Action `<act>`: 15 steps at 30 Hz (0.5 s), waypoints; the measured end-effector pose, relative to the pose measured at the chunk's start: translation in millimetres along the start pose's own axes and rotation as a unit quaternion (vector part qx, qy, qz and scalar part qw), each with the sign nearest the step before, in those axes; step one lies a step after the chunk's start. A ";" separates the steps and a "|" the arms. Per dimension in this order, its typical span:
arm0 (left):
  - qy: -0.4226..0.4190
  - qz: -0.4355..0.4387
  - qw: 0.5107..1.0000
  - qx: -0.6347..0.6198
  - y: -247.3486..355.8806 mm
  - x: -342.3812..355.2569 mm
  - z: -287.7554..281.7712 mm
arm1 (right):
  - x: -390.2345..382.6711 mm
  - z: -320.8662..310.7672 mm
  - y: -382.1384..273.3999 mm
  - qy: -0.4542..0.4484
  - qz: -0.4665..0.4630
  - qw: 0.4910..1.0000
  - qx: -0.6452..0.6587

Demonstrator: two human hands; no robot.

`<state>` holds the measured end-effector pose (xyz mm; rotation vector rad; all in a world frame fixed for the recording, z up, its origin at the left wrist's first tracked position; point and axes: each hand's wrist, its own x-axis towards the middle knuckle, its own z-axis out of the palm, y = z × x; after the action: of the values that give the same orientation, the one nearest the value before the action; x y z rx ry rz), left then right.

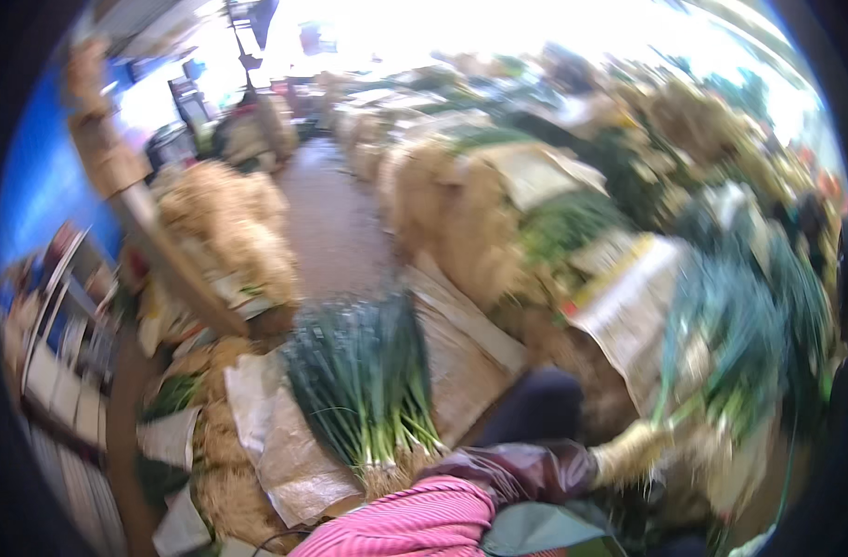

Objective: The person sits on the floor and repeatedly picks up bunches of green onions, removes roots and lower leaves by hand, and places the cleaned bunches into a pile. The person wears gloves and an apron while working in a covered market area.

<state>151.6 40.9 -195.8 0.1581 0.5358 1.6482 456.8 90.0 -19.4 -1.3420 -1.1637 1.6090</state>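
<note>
My left arm comes in from the lower edge in a pink striped sleeve with a shiny maroon arm cover, reaching across to the right. At its end is my left hand (634, 452), in a pale yellow glove. Its fingers look closed around the pale lower stalks of some long green onions (725, 325), though motion blurs them. The blue-green leaves spread up and to the right. A neat bundle of green onions (364, 381) lies left of the arm on pale sacking, its roots toward me. My right hand is not in view.
Beyond my dark knee (535, 404) stand rows of straw-coloured bundles (452, 218) with green tops and pale sacks (633, 311). A wet aisle (336, 209) runs away from me. On the left are a wooden post (178, 251), a rack (67, 362) and more stacked bundles.
</note>
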 end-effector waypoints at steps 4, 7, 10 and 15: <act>0.008 0.053 0.972 0.229 25.8 -39.2 25.7 | 37.6 -290.1 100.2 0.128 -0.096 0.879 -0.449; 0.051 0.033 0.976 0.210 43.3 -69.2 47.0 | 64.5 -256.0 94.2 0.097 -0.111 0.842 -0.518; 0.060 0.023 0.965 0.254 31.5 -64.8 39.6 | 46.1 -70.1 5.1 0.002 -0.108 0.949 -0.298; 0.031 -0.014 0.968 0.250 39.5 -62.2 60.1 | 58.2 93.1 -25.7 -0.272 -0.144 0.925 -0.223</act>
<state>150.2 -6.4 -113.3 0.4680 0.9924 1.4657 353.8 135.1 -9.6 -0.9251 -2.0587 1.5962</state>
